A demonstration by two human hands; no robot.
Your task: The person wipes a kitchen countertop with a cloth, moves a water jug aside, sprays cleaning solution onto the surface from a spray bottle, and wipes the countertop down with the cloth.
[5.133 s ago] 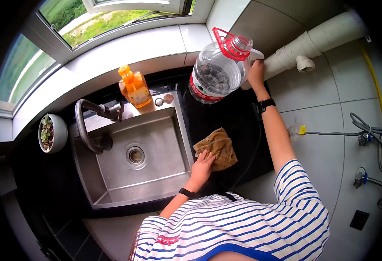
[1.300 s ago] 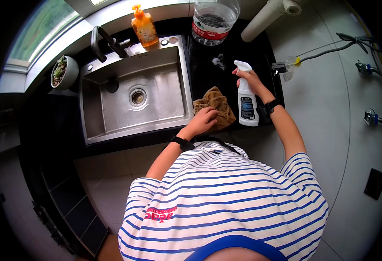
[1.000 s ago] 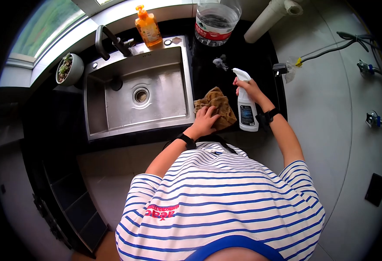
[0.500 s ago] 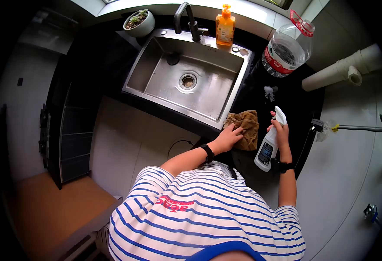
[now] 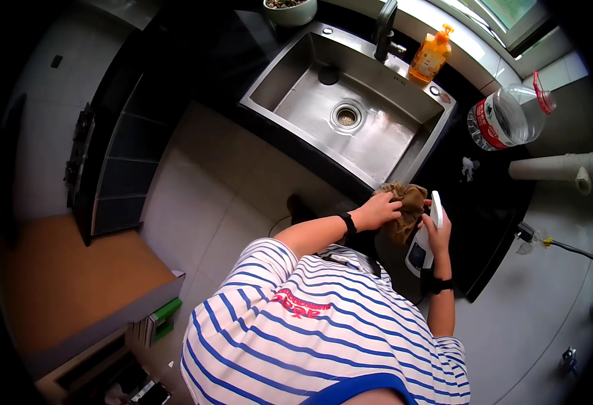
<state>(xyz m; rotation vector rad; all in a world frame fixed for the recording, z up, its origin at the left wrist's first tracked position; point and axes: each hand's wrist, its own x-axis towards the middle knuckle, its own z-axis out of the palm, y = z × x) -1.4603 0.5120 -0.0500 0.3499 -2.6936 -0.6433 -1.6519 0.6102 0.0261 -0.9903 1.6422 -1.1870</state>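
My left hand (image 5: 379, 210) is closed on a crumpled brown cloth (image 5: 408, 219) at the near right corner of the steel sink (image 5: 296, 129). Close beside it, my right hand (image 5: 438, 233) grips a white spray bottle (image 5: 419, 255) with a dark label, held tilted near the counter's front edge. A small patch of white foam (image 5: 470, 167) lies on the black counter (image 5: 445, 172) beyond the bottle. The sink basin holds no objects, and its drain shows in the middle.
An orange pump bottle (image 5: 431, 55) stands behind the sink by the faucet (image 5: 384, 32). A large clear jug (image 5: 510, 116), a white pipe (image 5: 559, 167) and a plug with cable (image 5: 527, 233) are at right. A potted plant (image 5: 291, 12) stands at the back; a brown-topped box (image 5: 87, 277) is lower left.
The view has turned toward the left. My left hand has gathered the cloth, which now looks bunched and lifted. My right hand still holds the spray bottle, now closer to the cloth.
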